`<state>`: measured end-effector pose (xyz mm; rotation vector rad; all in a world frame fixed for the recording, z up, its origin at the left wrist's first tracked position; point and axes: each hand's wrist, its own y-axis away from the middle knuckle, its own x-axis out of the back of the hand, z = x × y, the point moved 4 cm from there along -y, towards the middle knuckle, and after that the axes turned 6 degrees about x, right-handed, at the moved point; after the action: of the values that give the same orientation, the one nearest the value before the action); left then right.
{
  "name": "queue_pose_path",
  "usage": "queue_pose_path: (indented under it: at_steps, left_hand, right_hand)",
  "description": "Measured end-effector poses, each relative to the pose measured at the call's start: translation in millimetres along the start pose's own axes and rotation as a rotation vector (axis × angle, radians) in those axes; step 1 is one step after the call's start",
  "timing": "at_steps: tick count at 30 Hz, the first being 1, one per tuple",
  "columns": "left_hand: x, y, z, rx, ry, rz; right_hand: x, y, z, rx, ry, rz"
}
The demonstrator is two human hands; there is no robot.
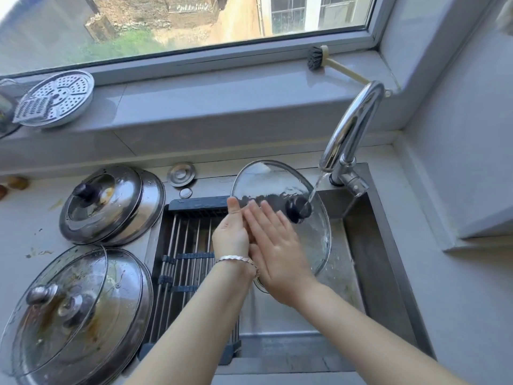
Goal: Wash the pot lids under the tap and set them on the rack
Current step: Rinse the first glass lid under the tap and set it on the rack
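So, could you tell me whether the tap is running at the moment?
On: a stream of water falls from the tap onto the knob of the glass lid over the sink.

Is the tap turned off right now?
No, a stream of water runs from the curved chrome tap onto the black knob of the round glass pot lid.

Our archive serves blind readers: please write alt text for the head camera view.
A person's left hand holds a glass lid tilted under the running tap, the right hand flat against it. More lids sit stacked on the counter, left of the rack.
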<state>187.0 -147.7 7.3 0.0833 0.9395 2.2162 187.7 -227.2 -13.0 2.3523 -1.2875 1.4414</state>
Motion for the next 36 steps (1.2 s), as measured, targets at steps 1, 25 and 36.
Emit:
queue_pose_path:
  at_steps: [1, 25, 36]
  left_hand:
    - [0.6, -1.5, 3.2, 0.013, 0.04, -0.009]
    - [9.8, 15.2, 6.9, -0.091, 0.317, 0.005]
    - [7.7, 22.7, 0.9, -0.067, 0.315, 0.05]
  right_hand:
    - [-2.3, 12.3, 3.7, 0.04, 0.013, -0.029]
    - [11.1, 30.7, 12.1, -0.386, -0.111, -0.105]
    - [11.1, 26.6, 2.4, -0.386, -0.132, -0.051]
